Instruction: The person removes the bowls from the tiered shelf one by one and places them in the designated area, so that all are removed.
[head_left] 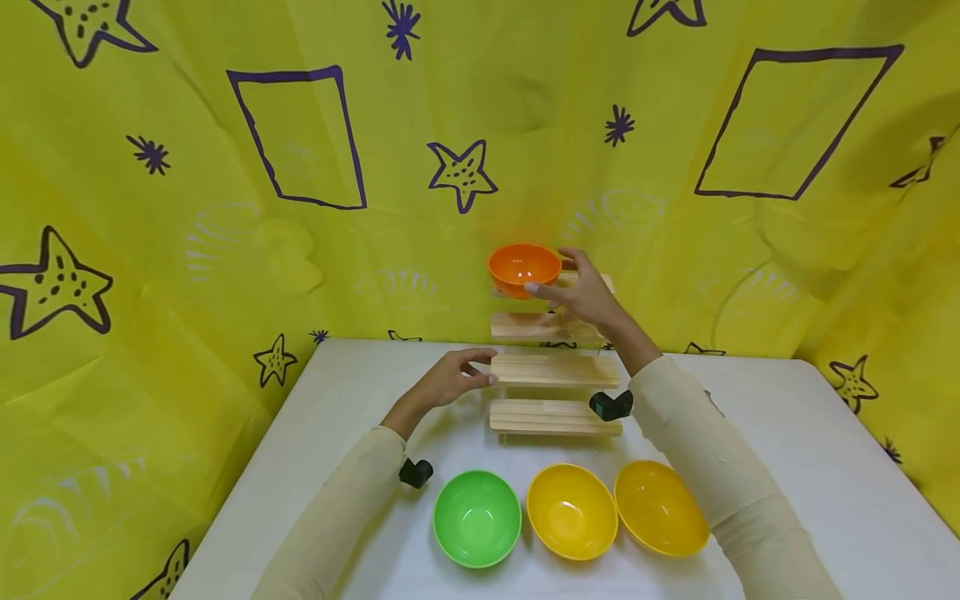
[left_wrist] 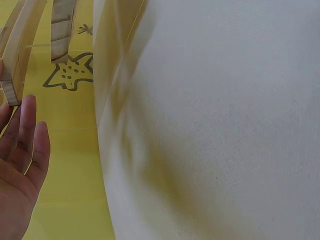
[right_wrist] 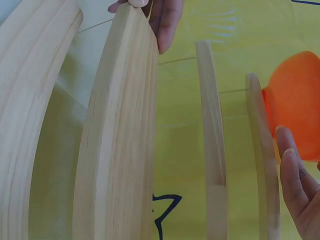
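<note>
An orange bowl [head_left: 517, 265] sits at the left end of the top step of a wooden tiered rack [head_left: 555, 369]. My right hand [head_left: 588, 296] holds it from the right, thumb at the front and fingers toward the back. The right wrist view shows the bowl [right_wrist: 298, 102] upright with its base against the top slat and the fingers [right_wrist: 291, 175] beside it. My left hand [head_left: 446, 382] pinches the left end of the second step from the bottom. In the left wrist view, that hand's fingers [left_wrist: 41, 150] extend past the slat's end.
In front of the rack, a green bowl [head_left: 477, 518] and two yellow bowls, one in the middle [head_left: 572, 512] and one at right [head_left: 660, 508], stand in a row on the white table [head_left: 795, 467]. A yellow patterned curtain [head_left: 405, 275] hangs close behind the rack.
</note>
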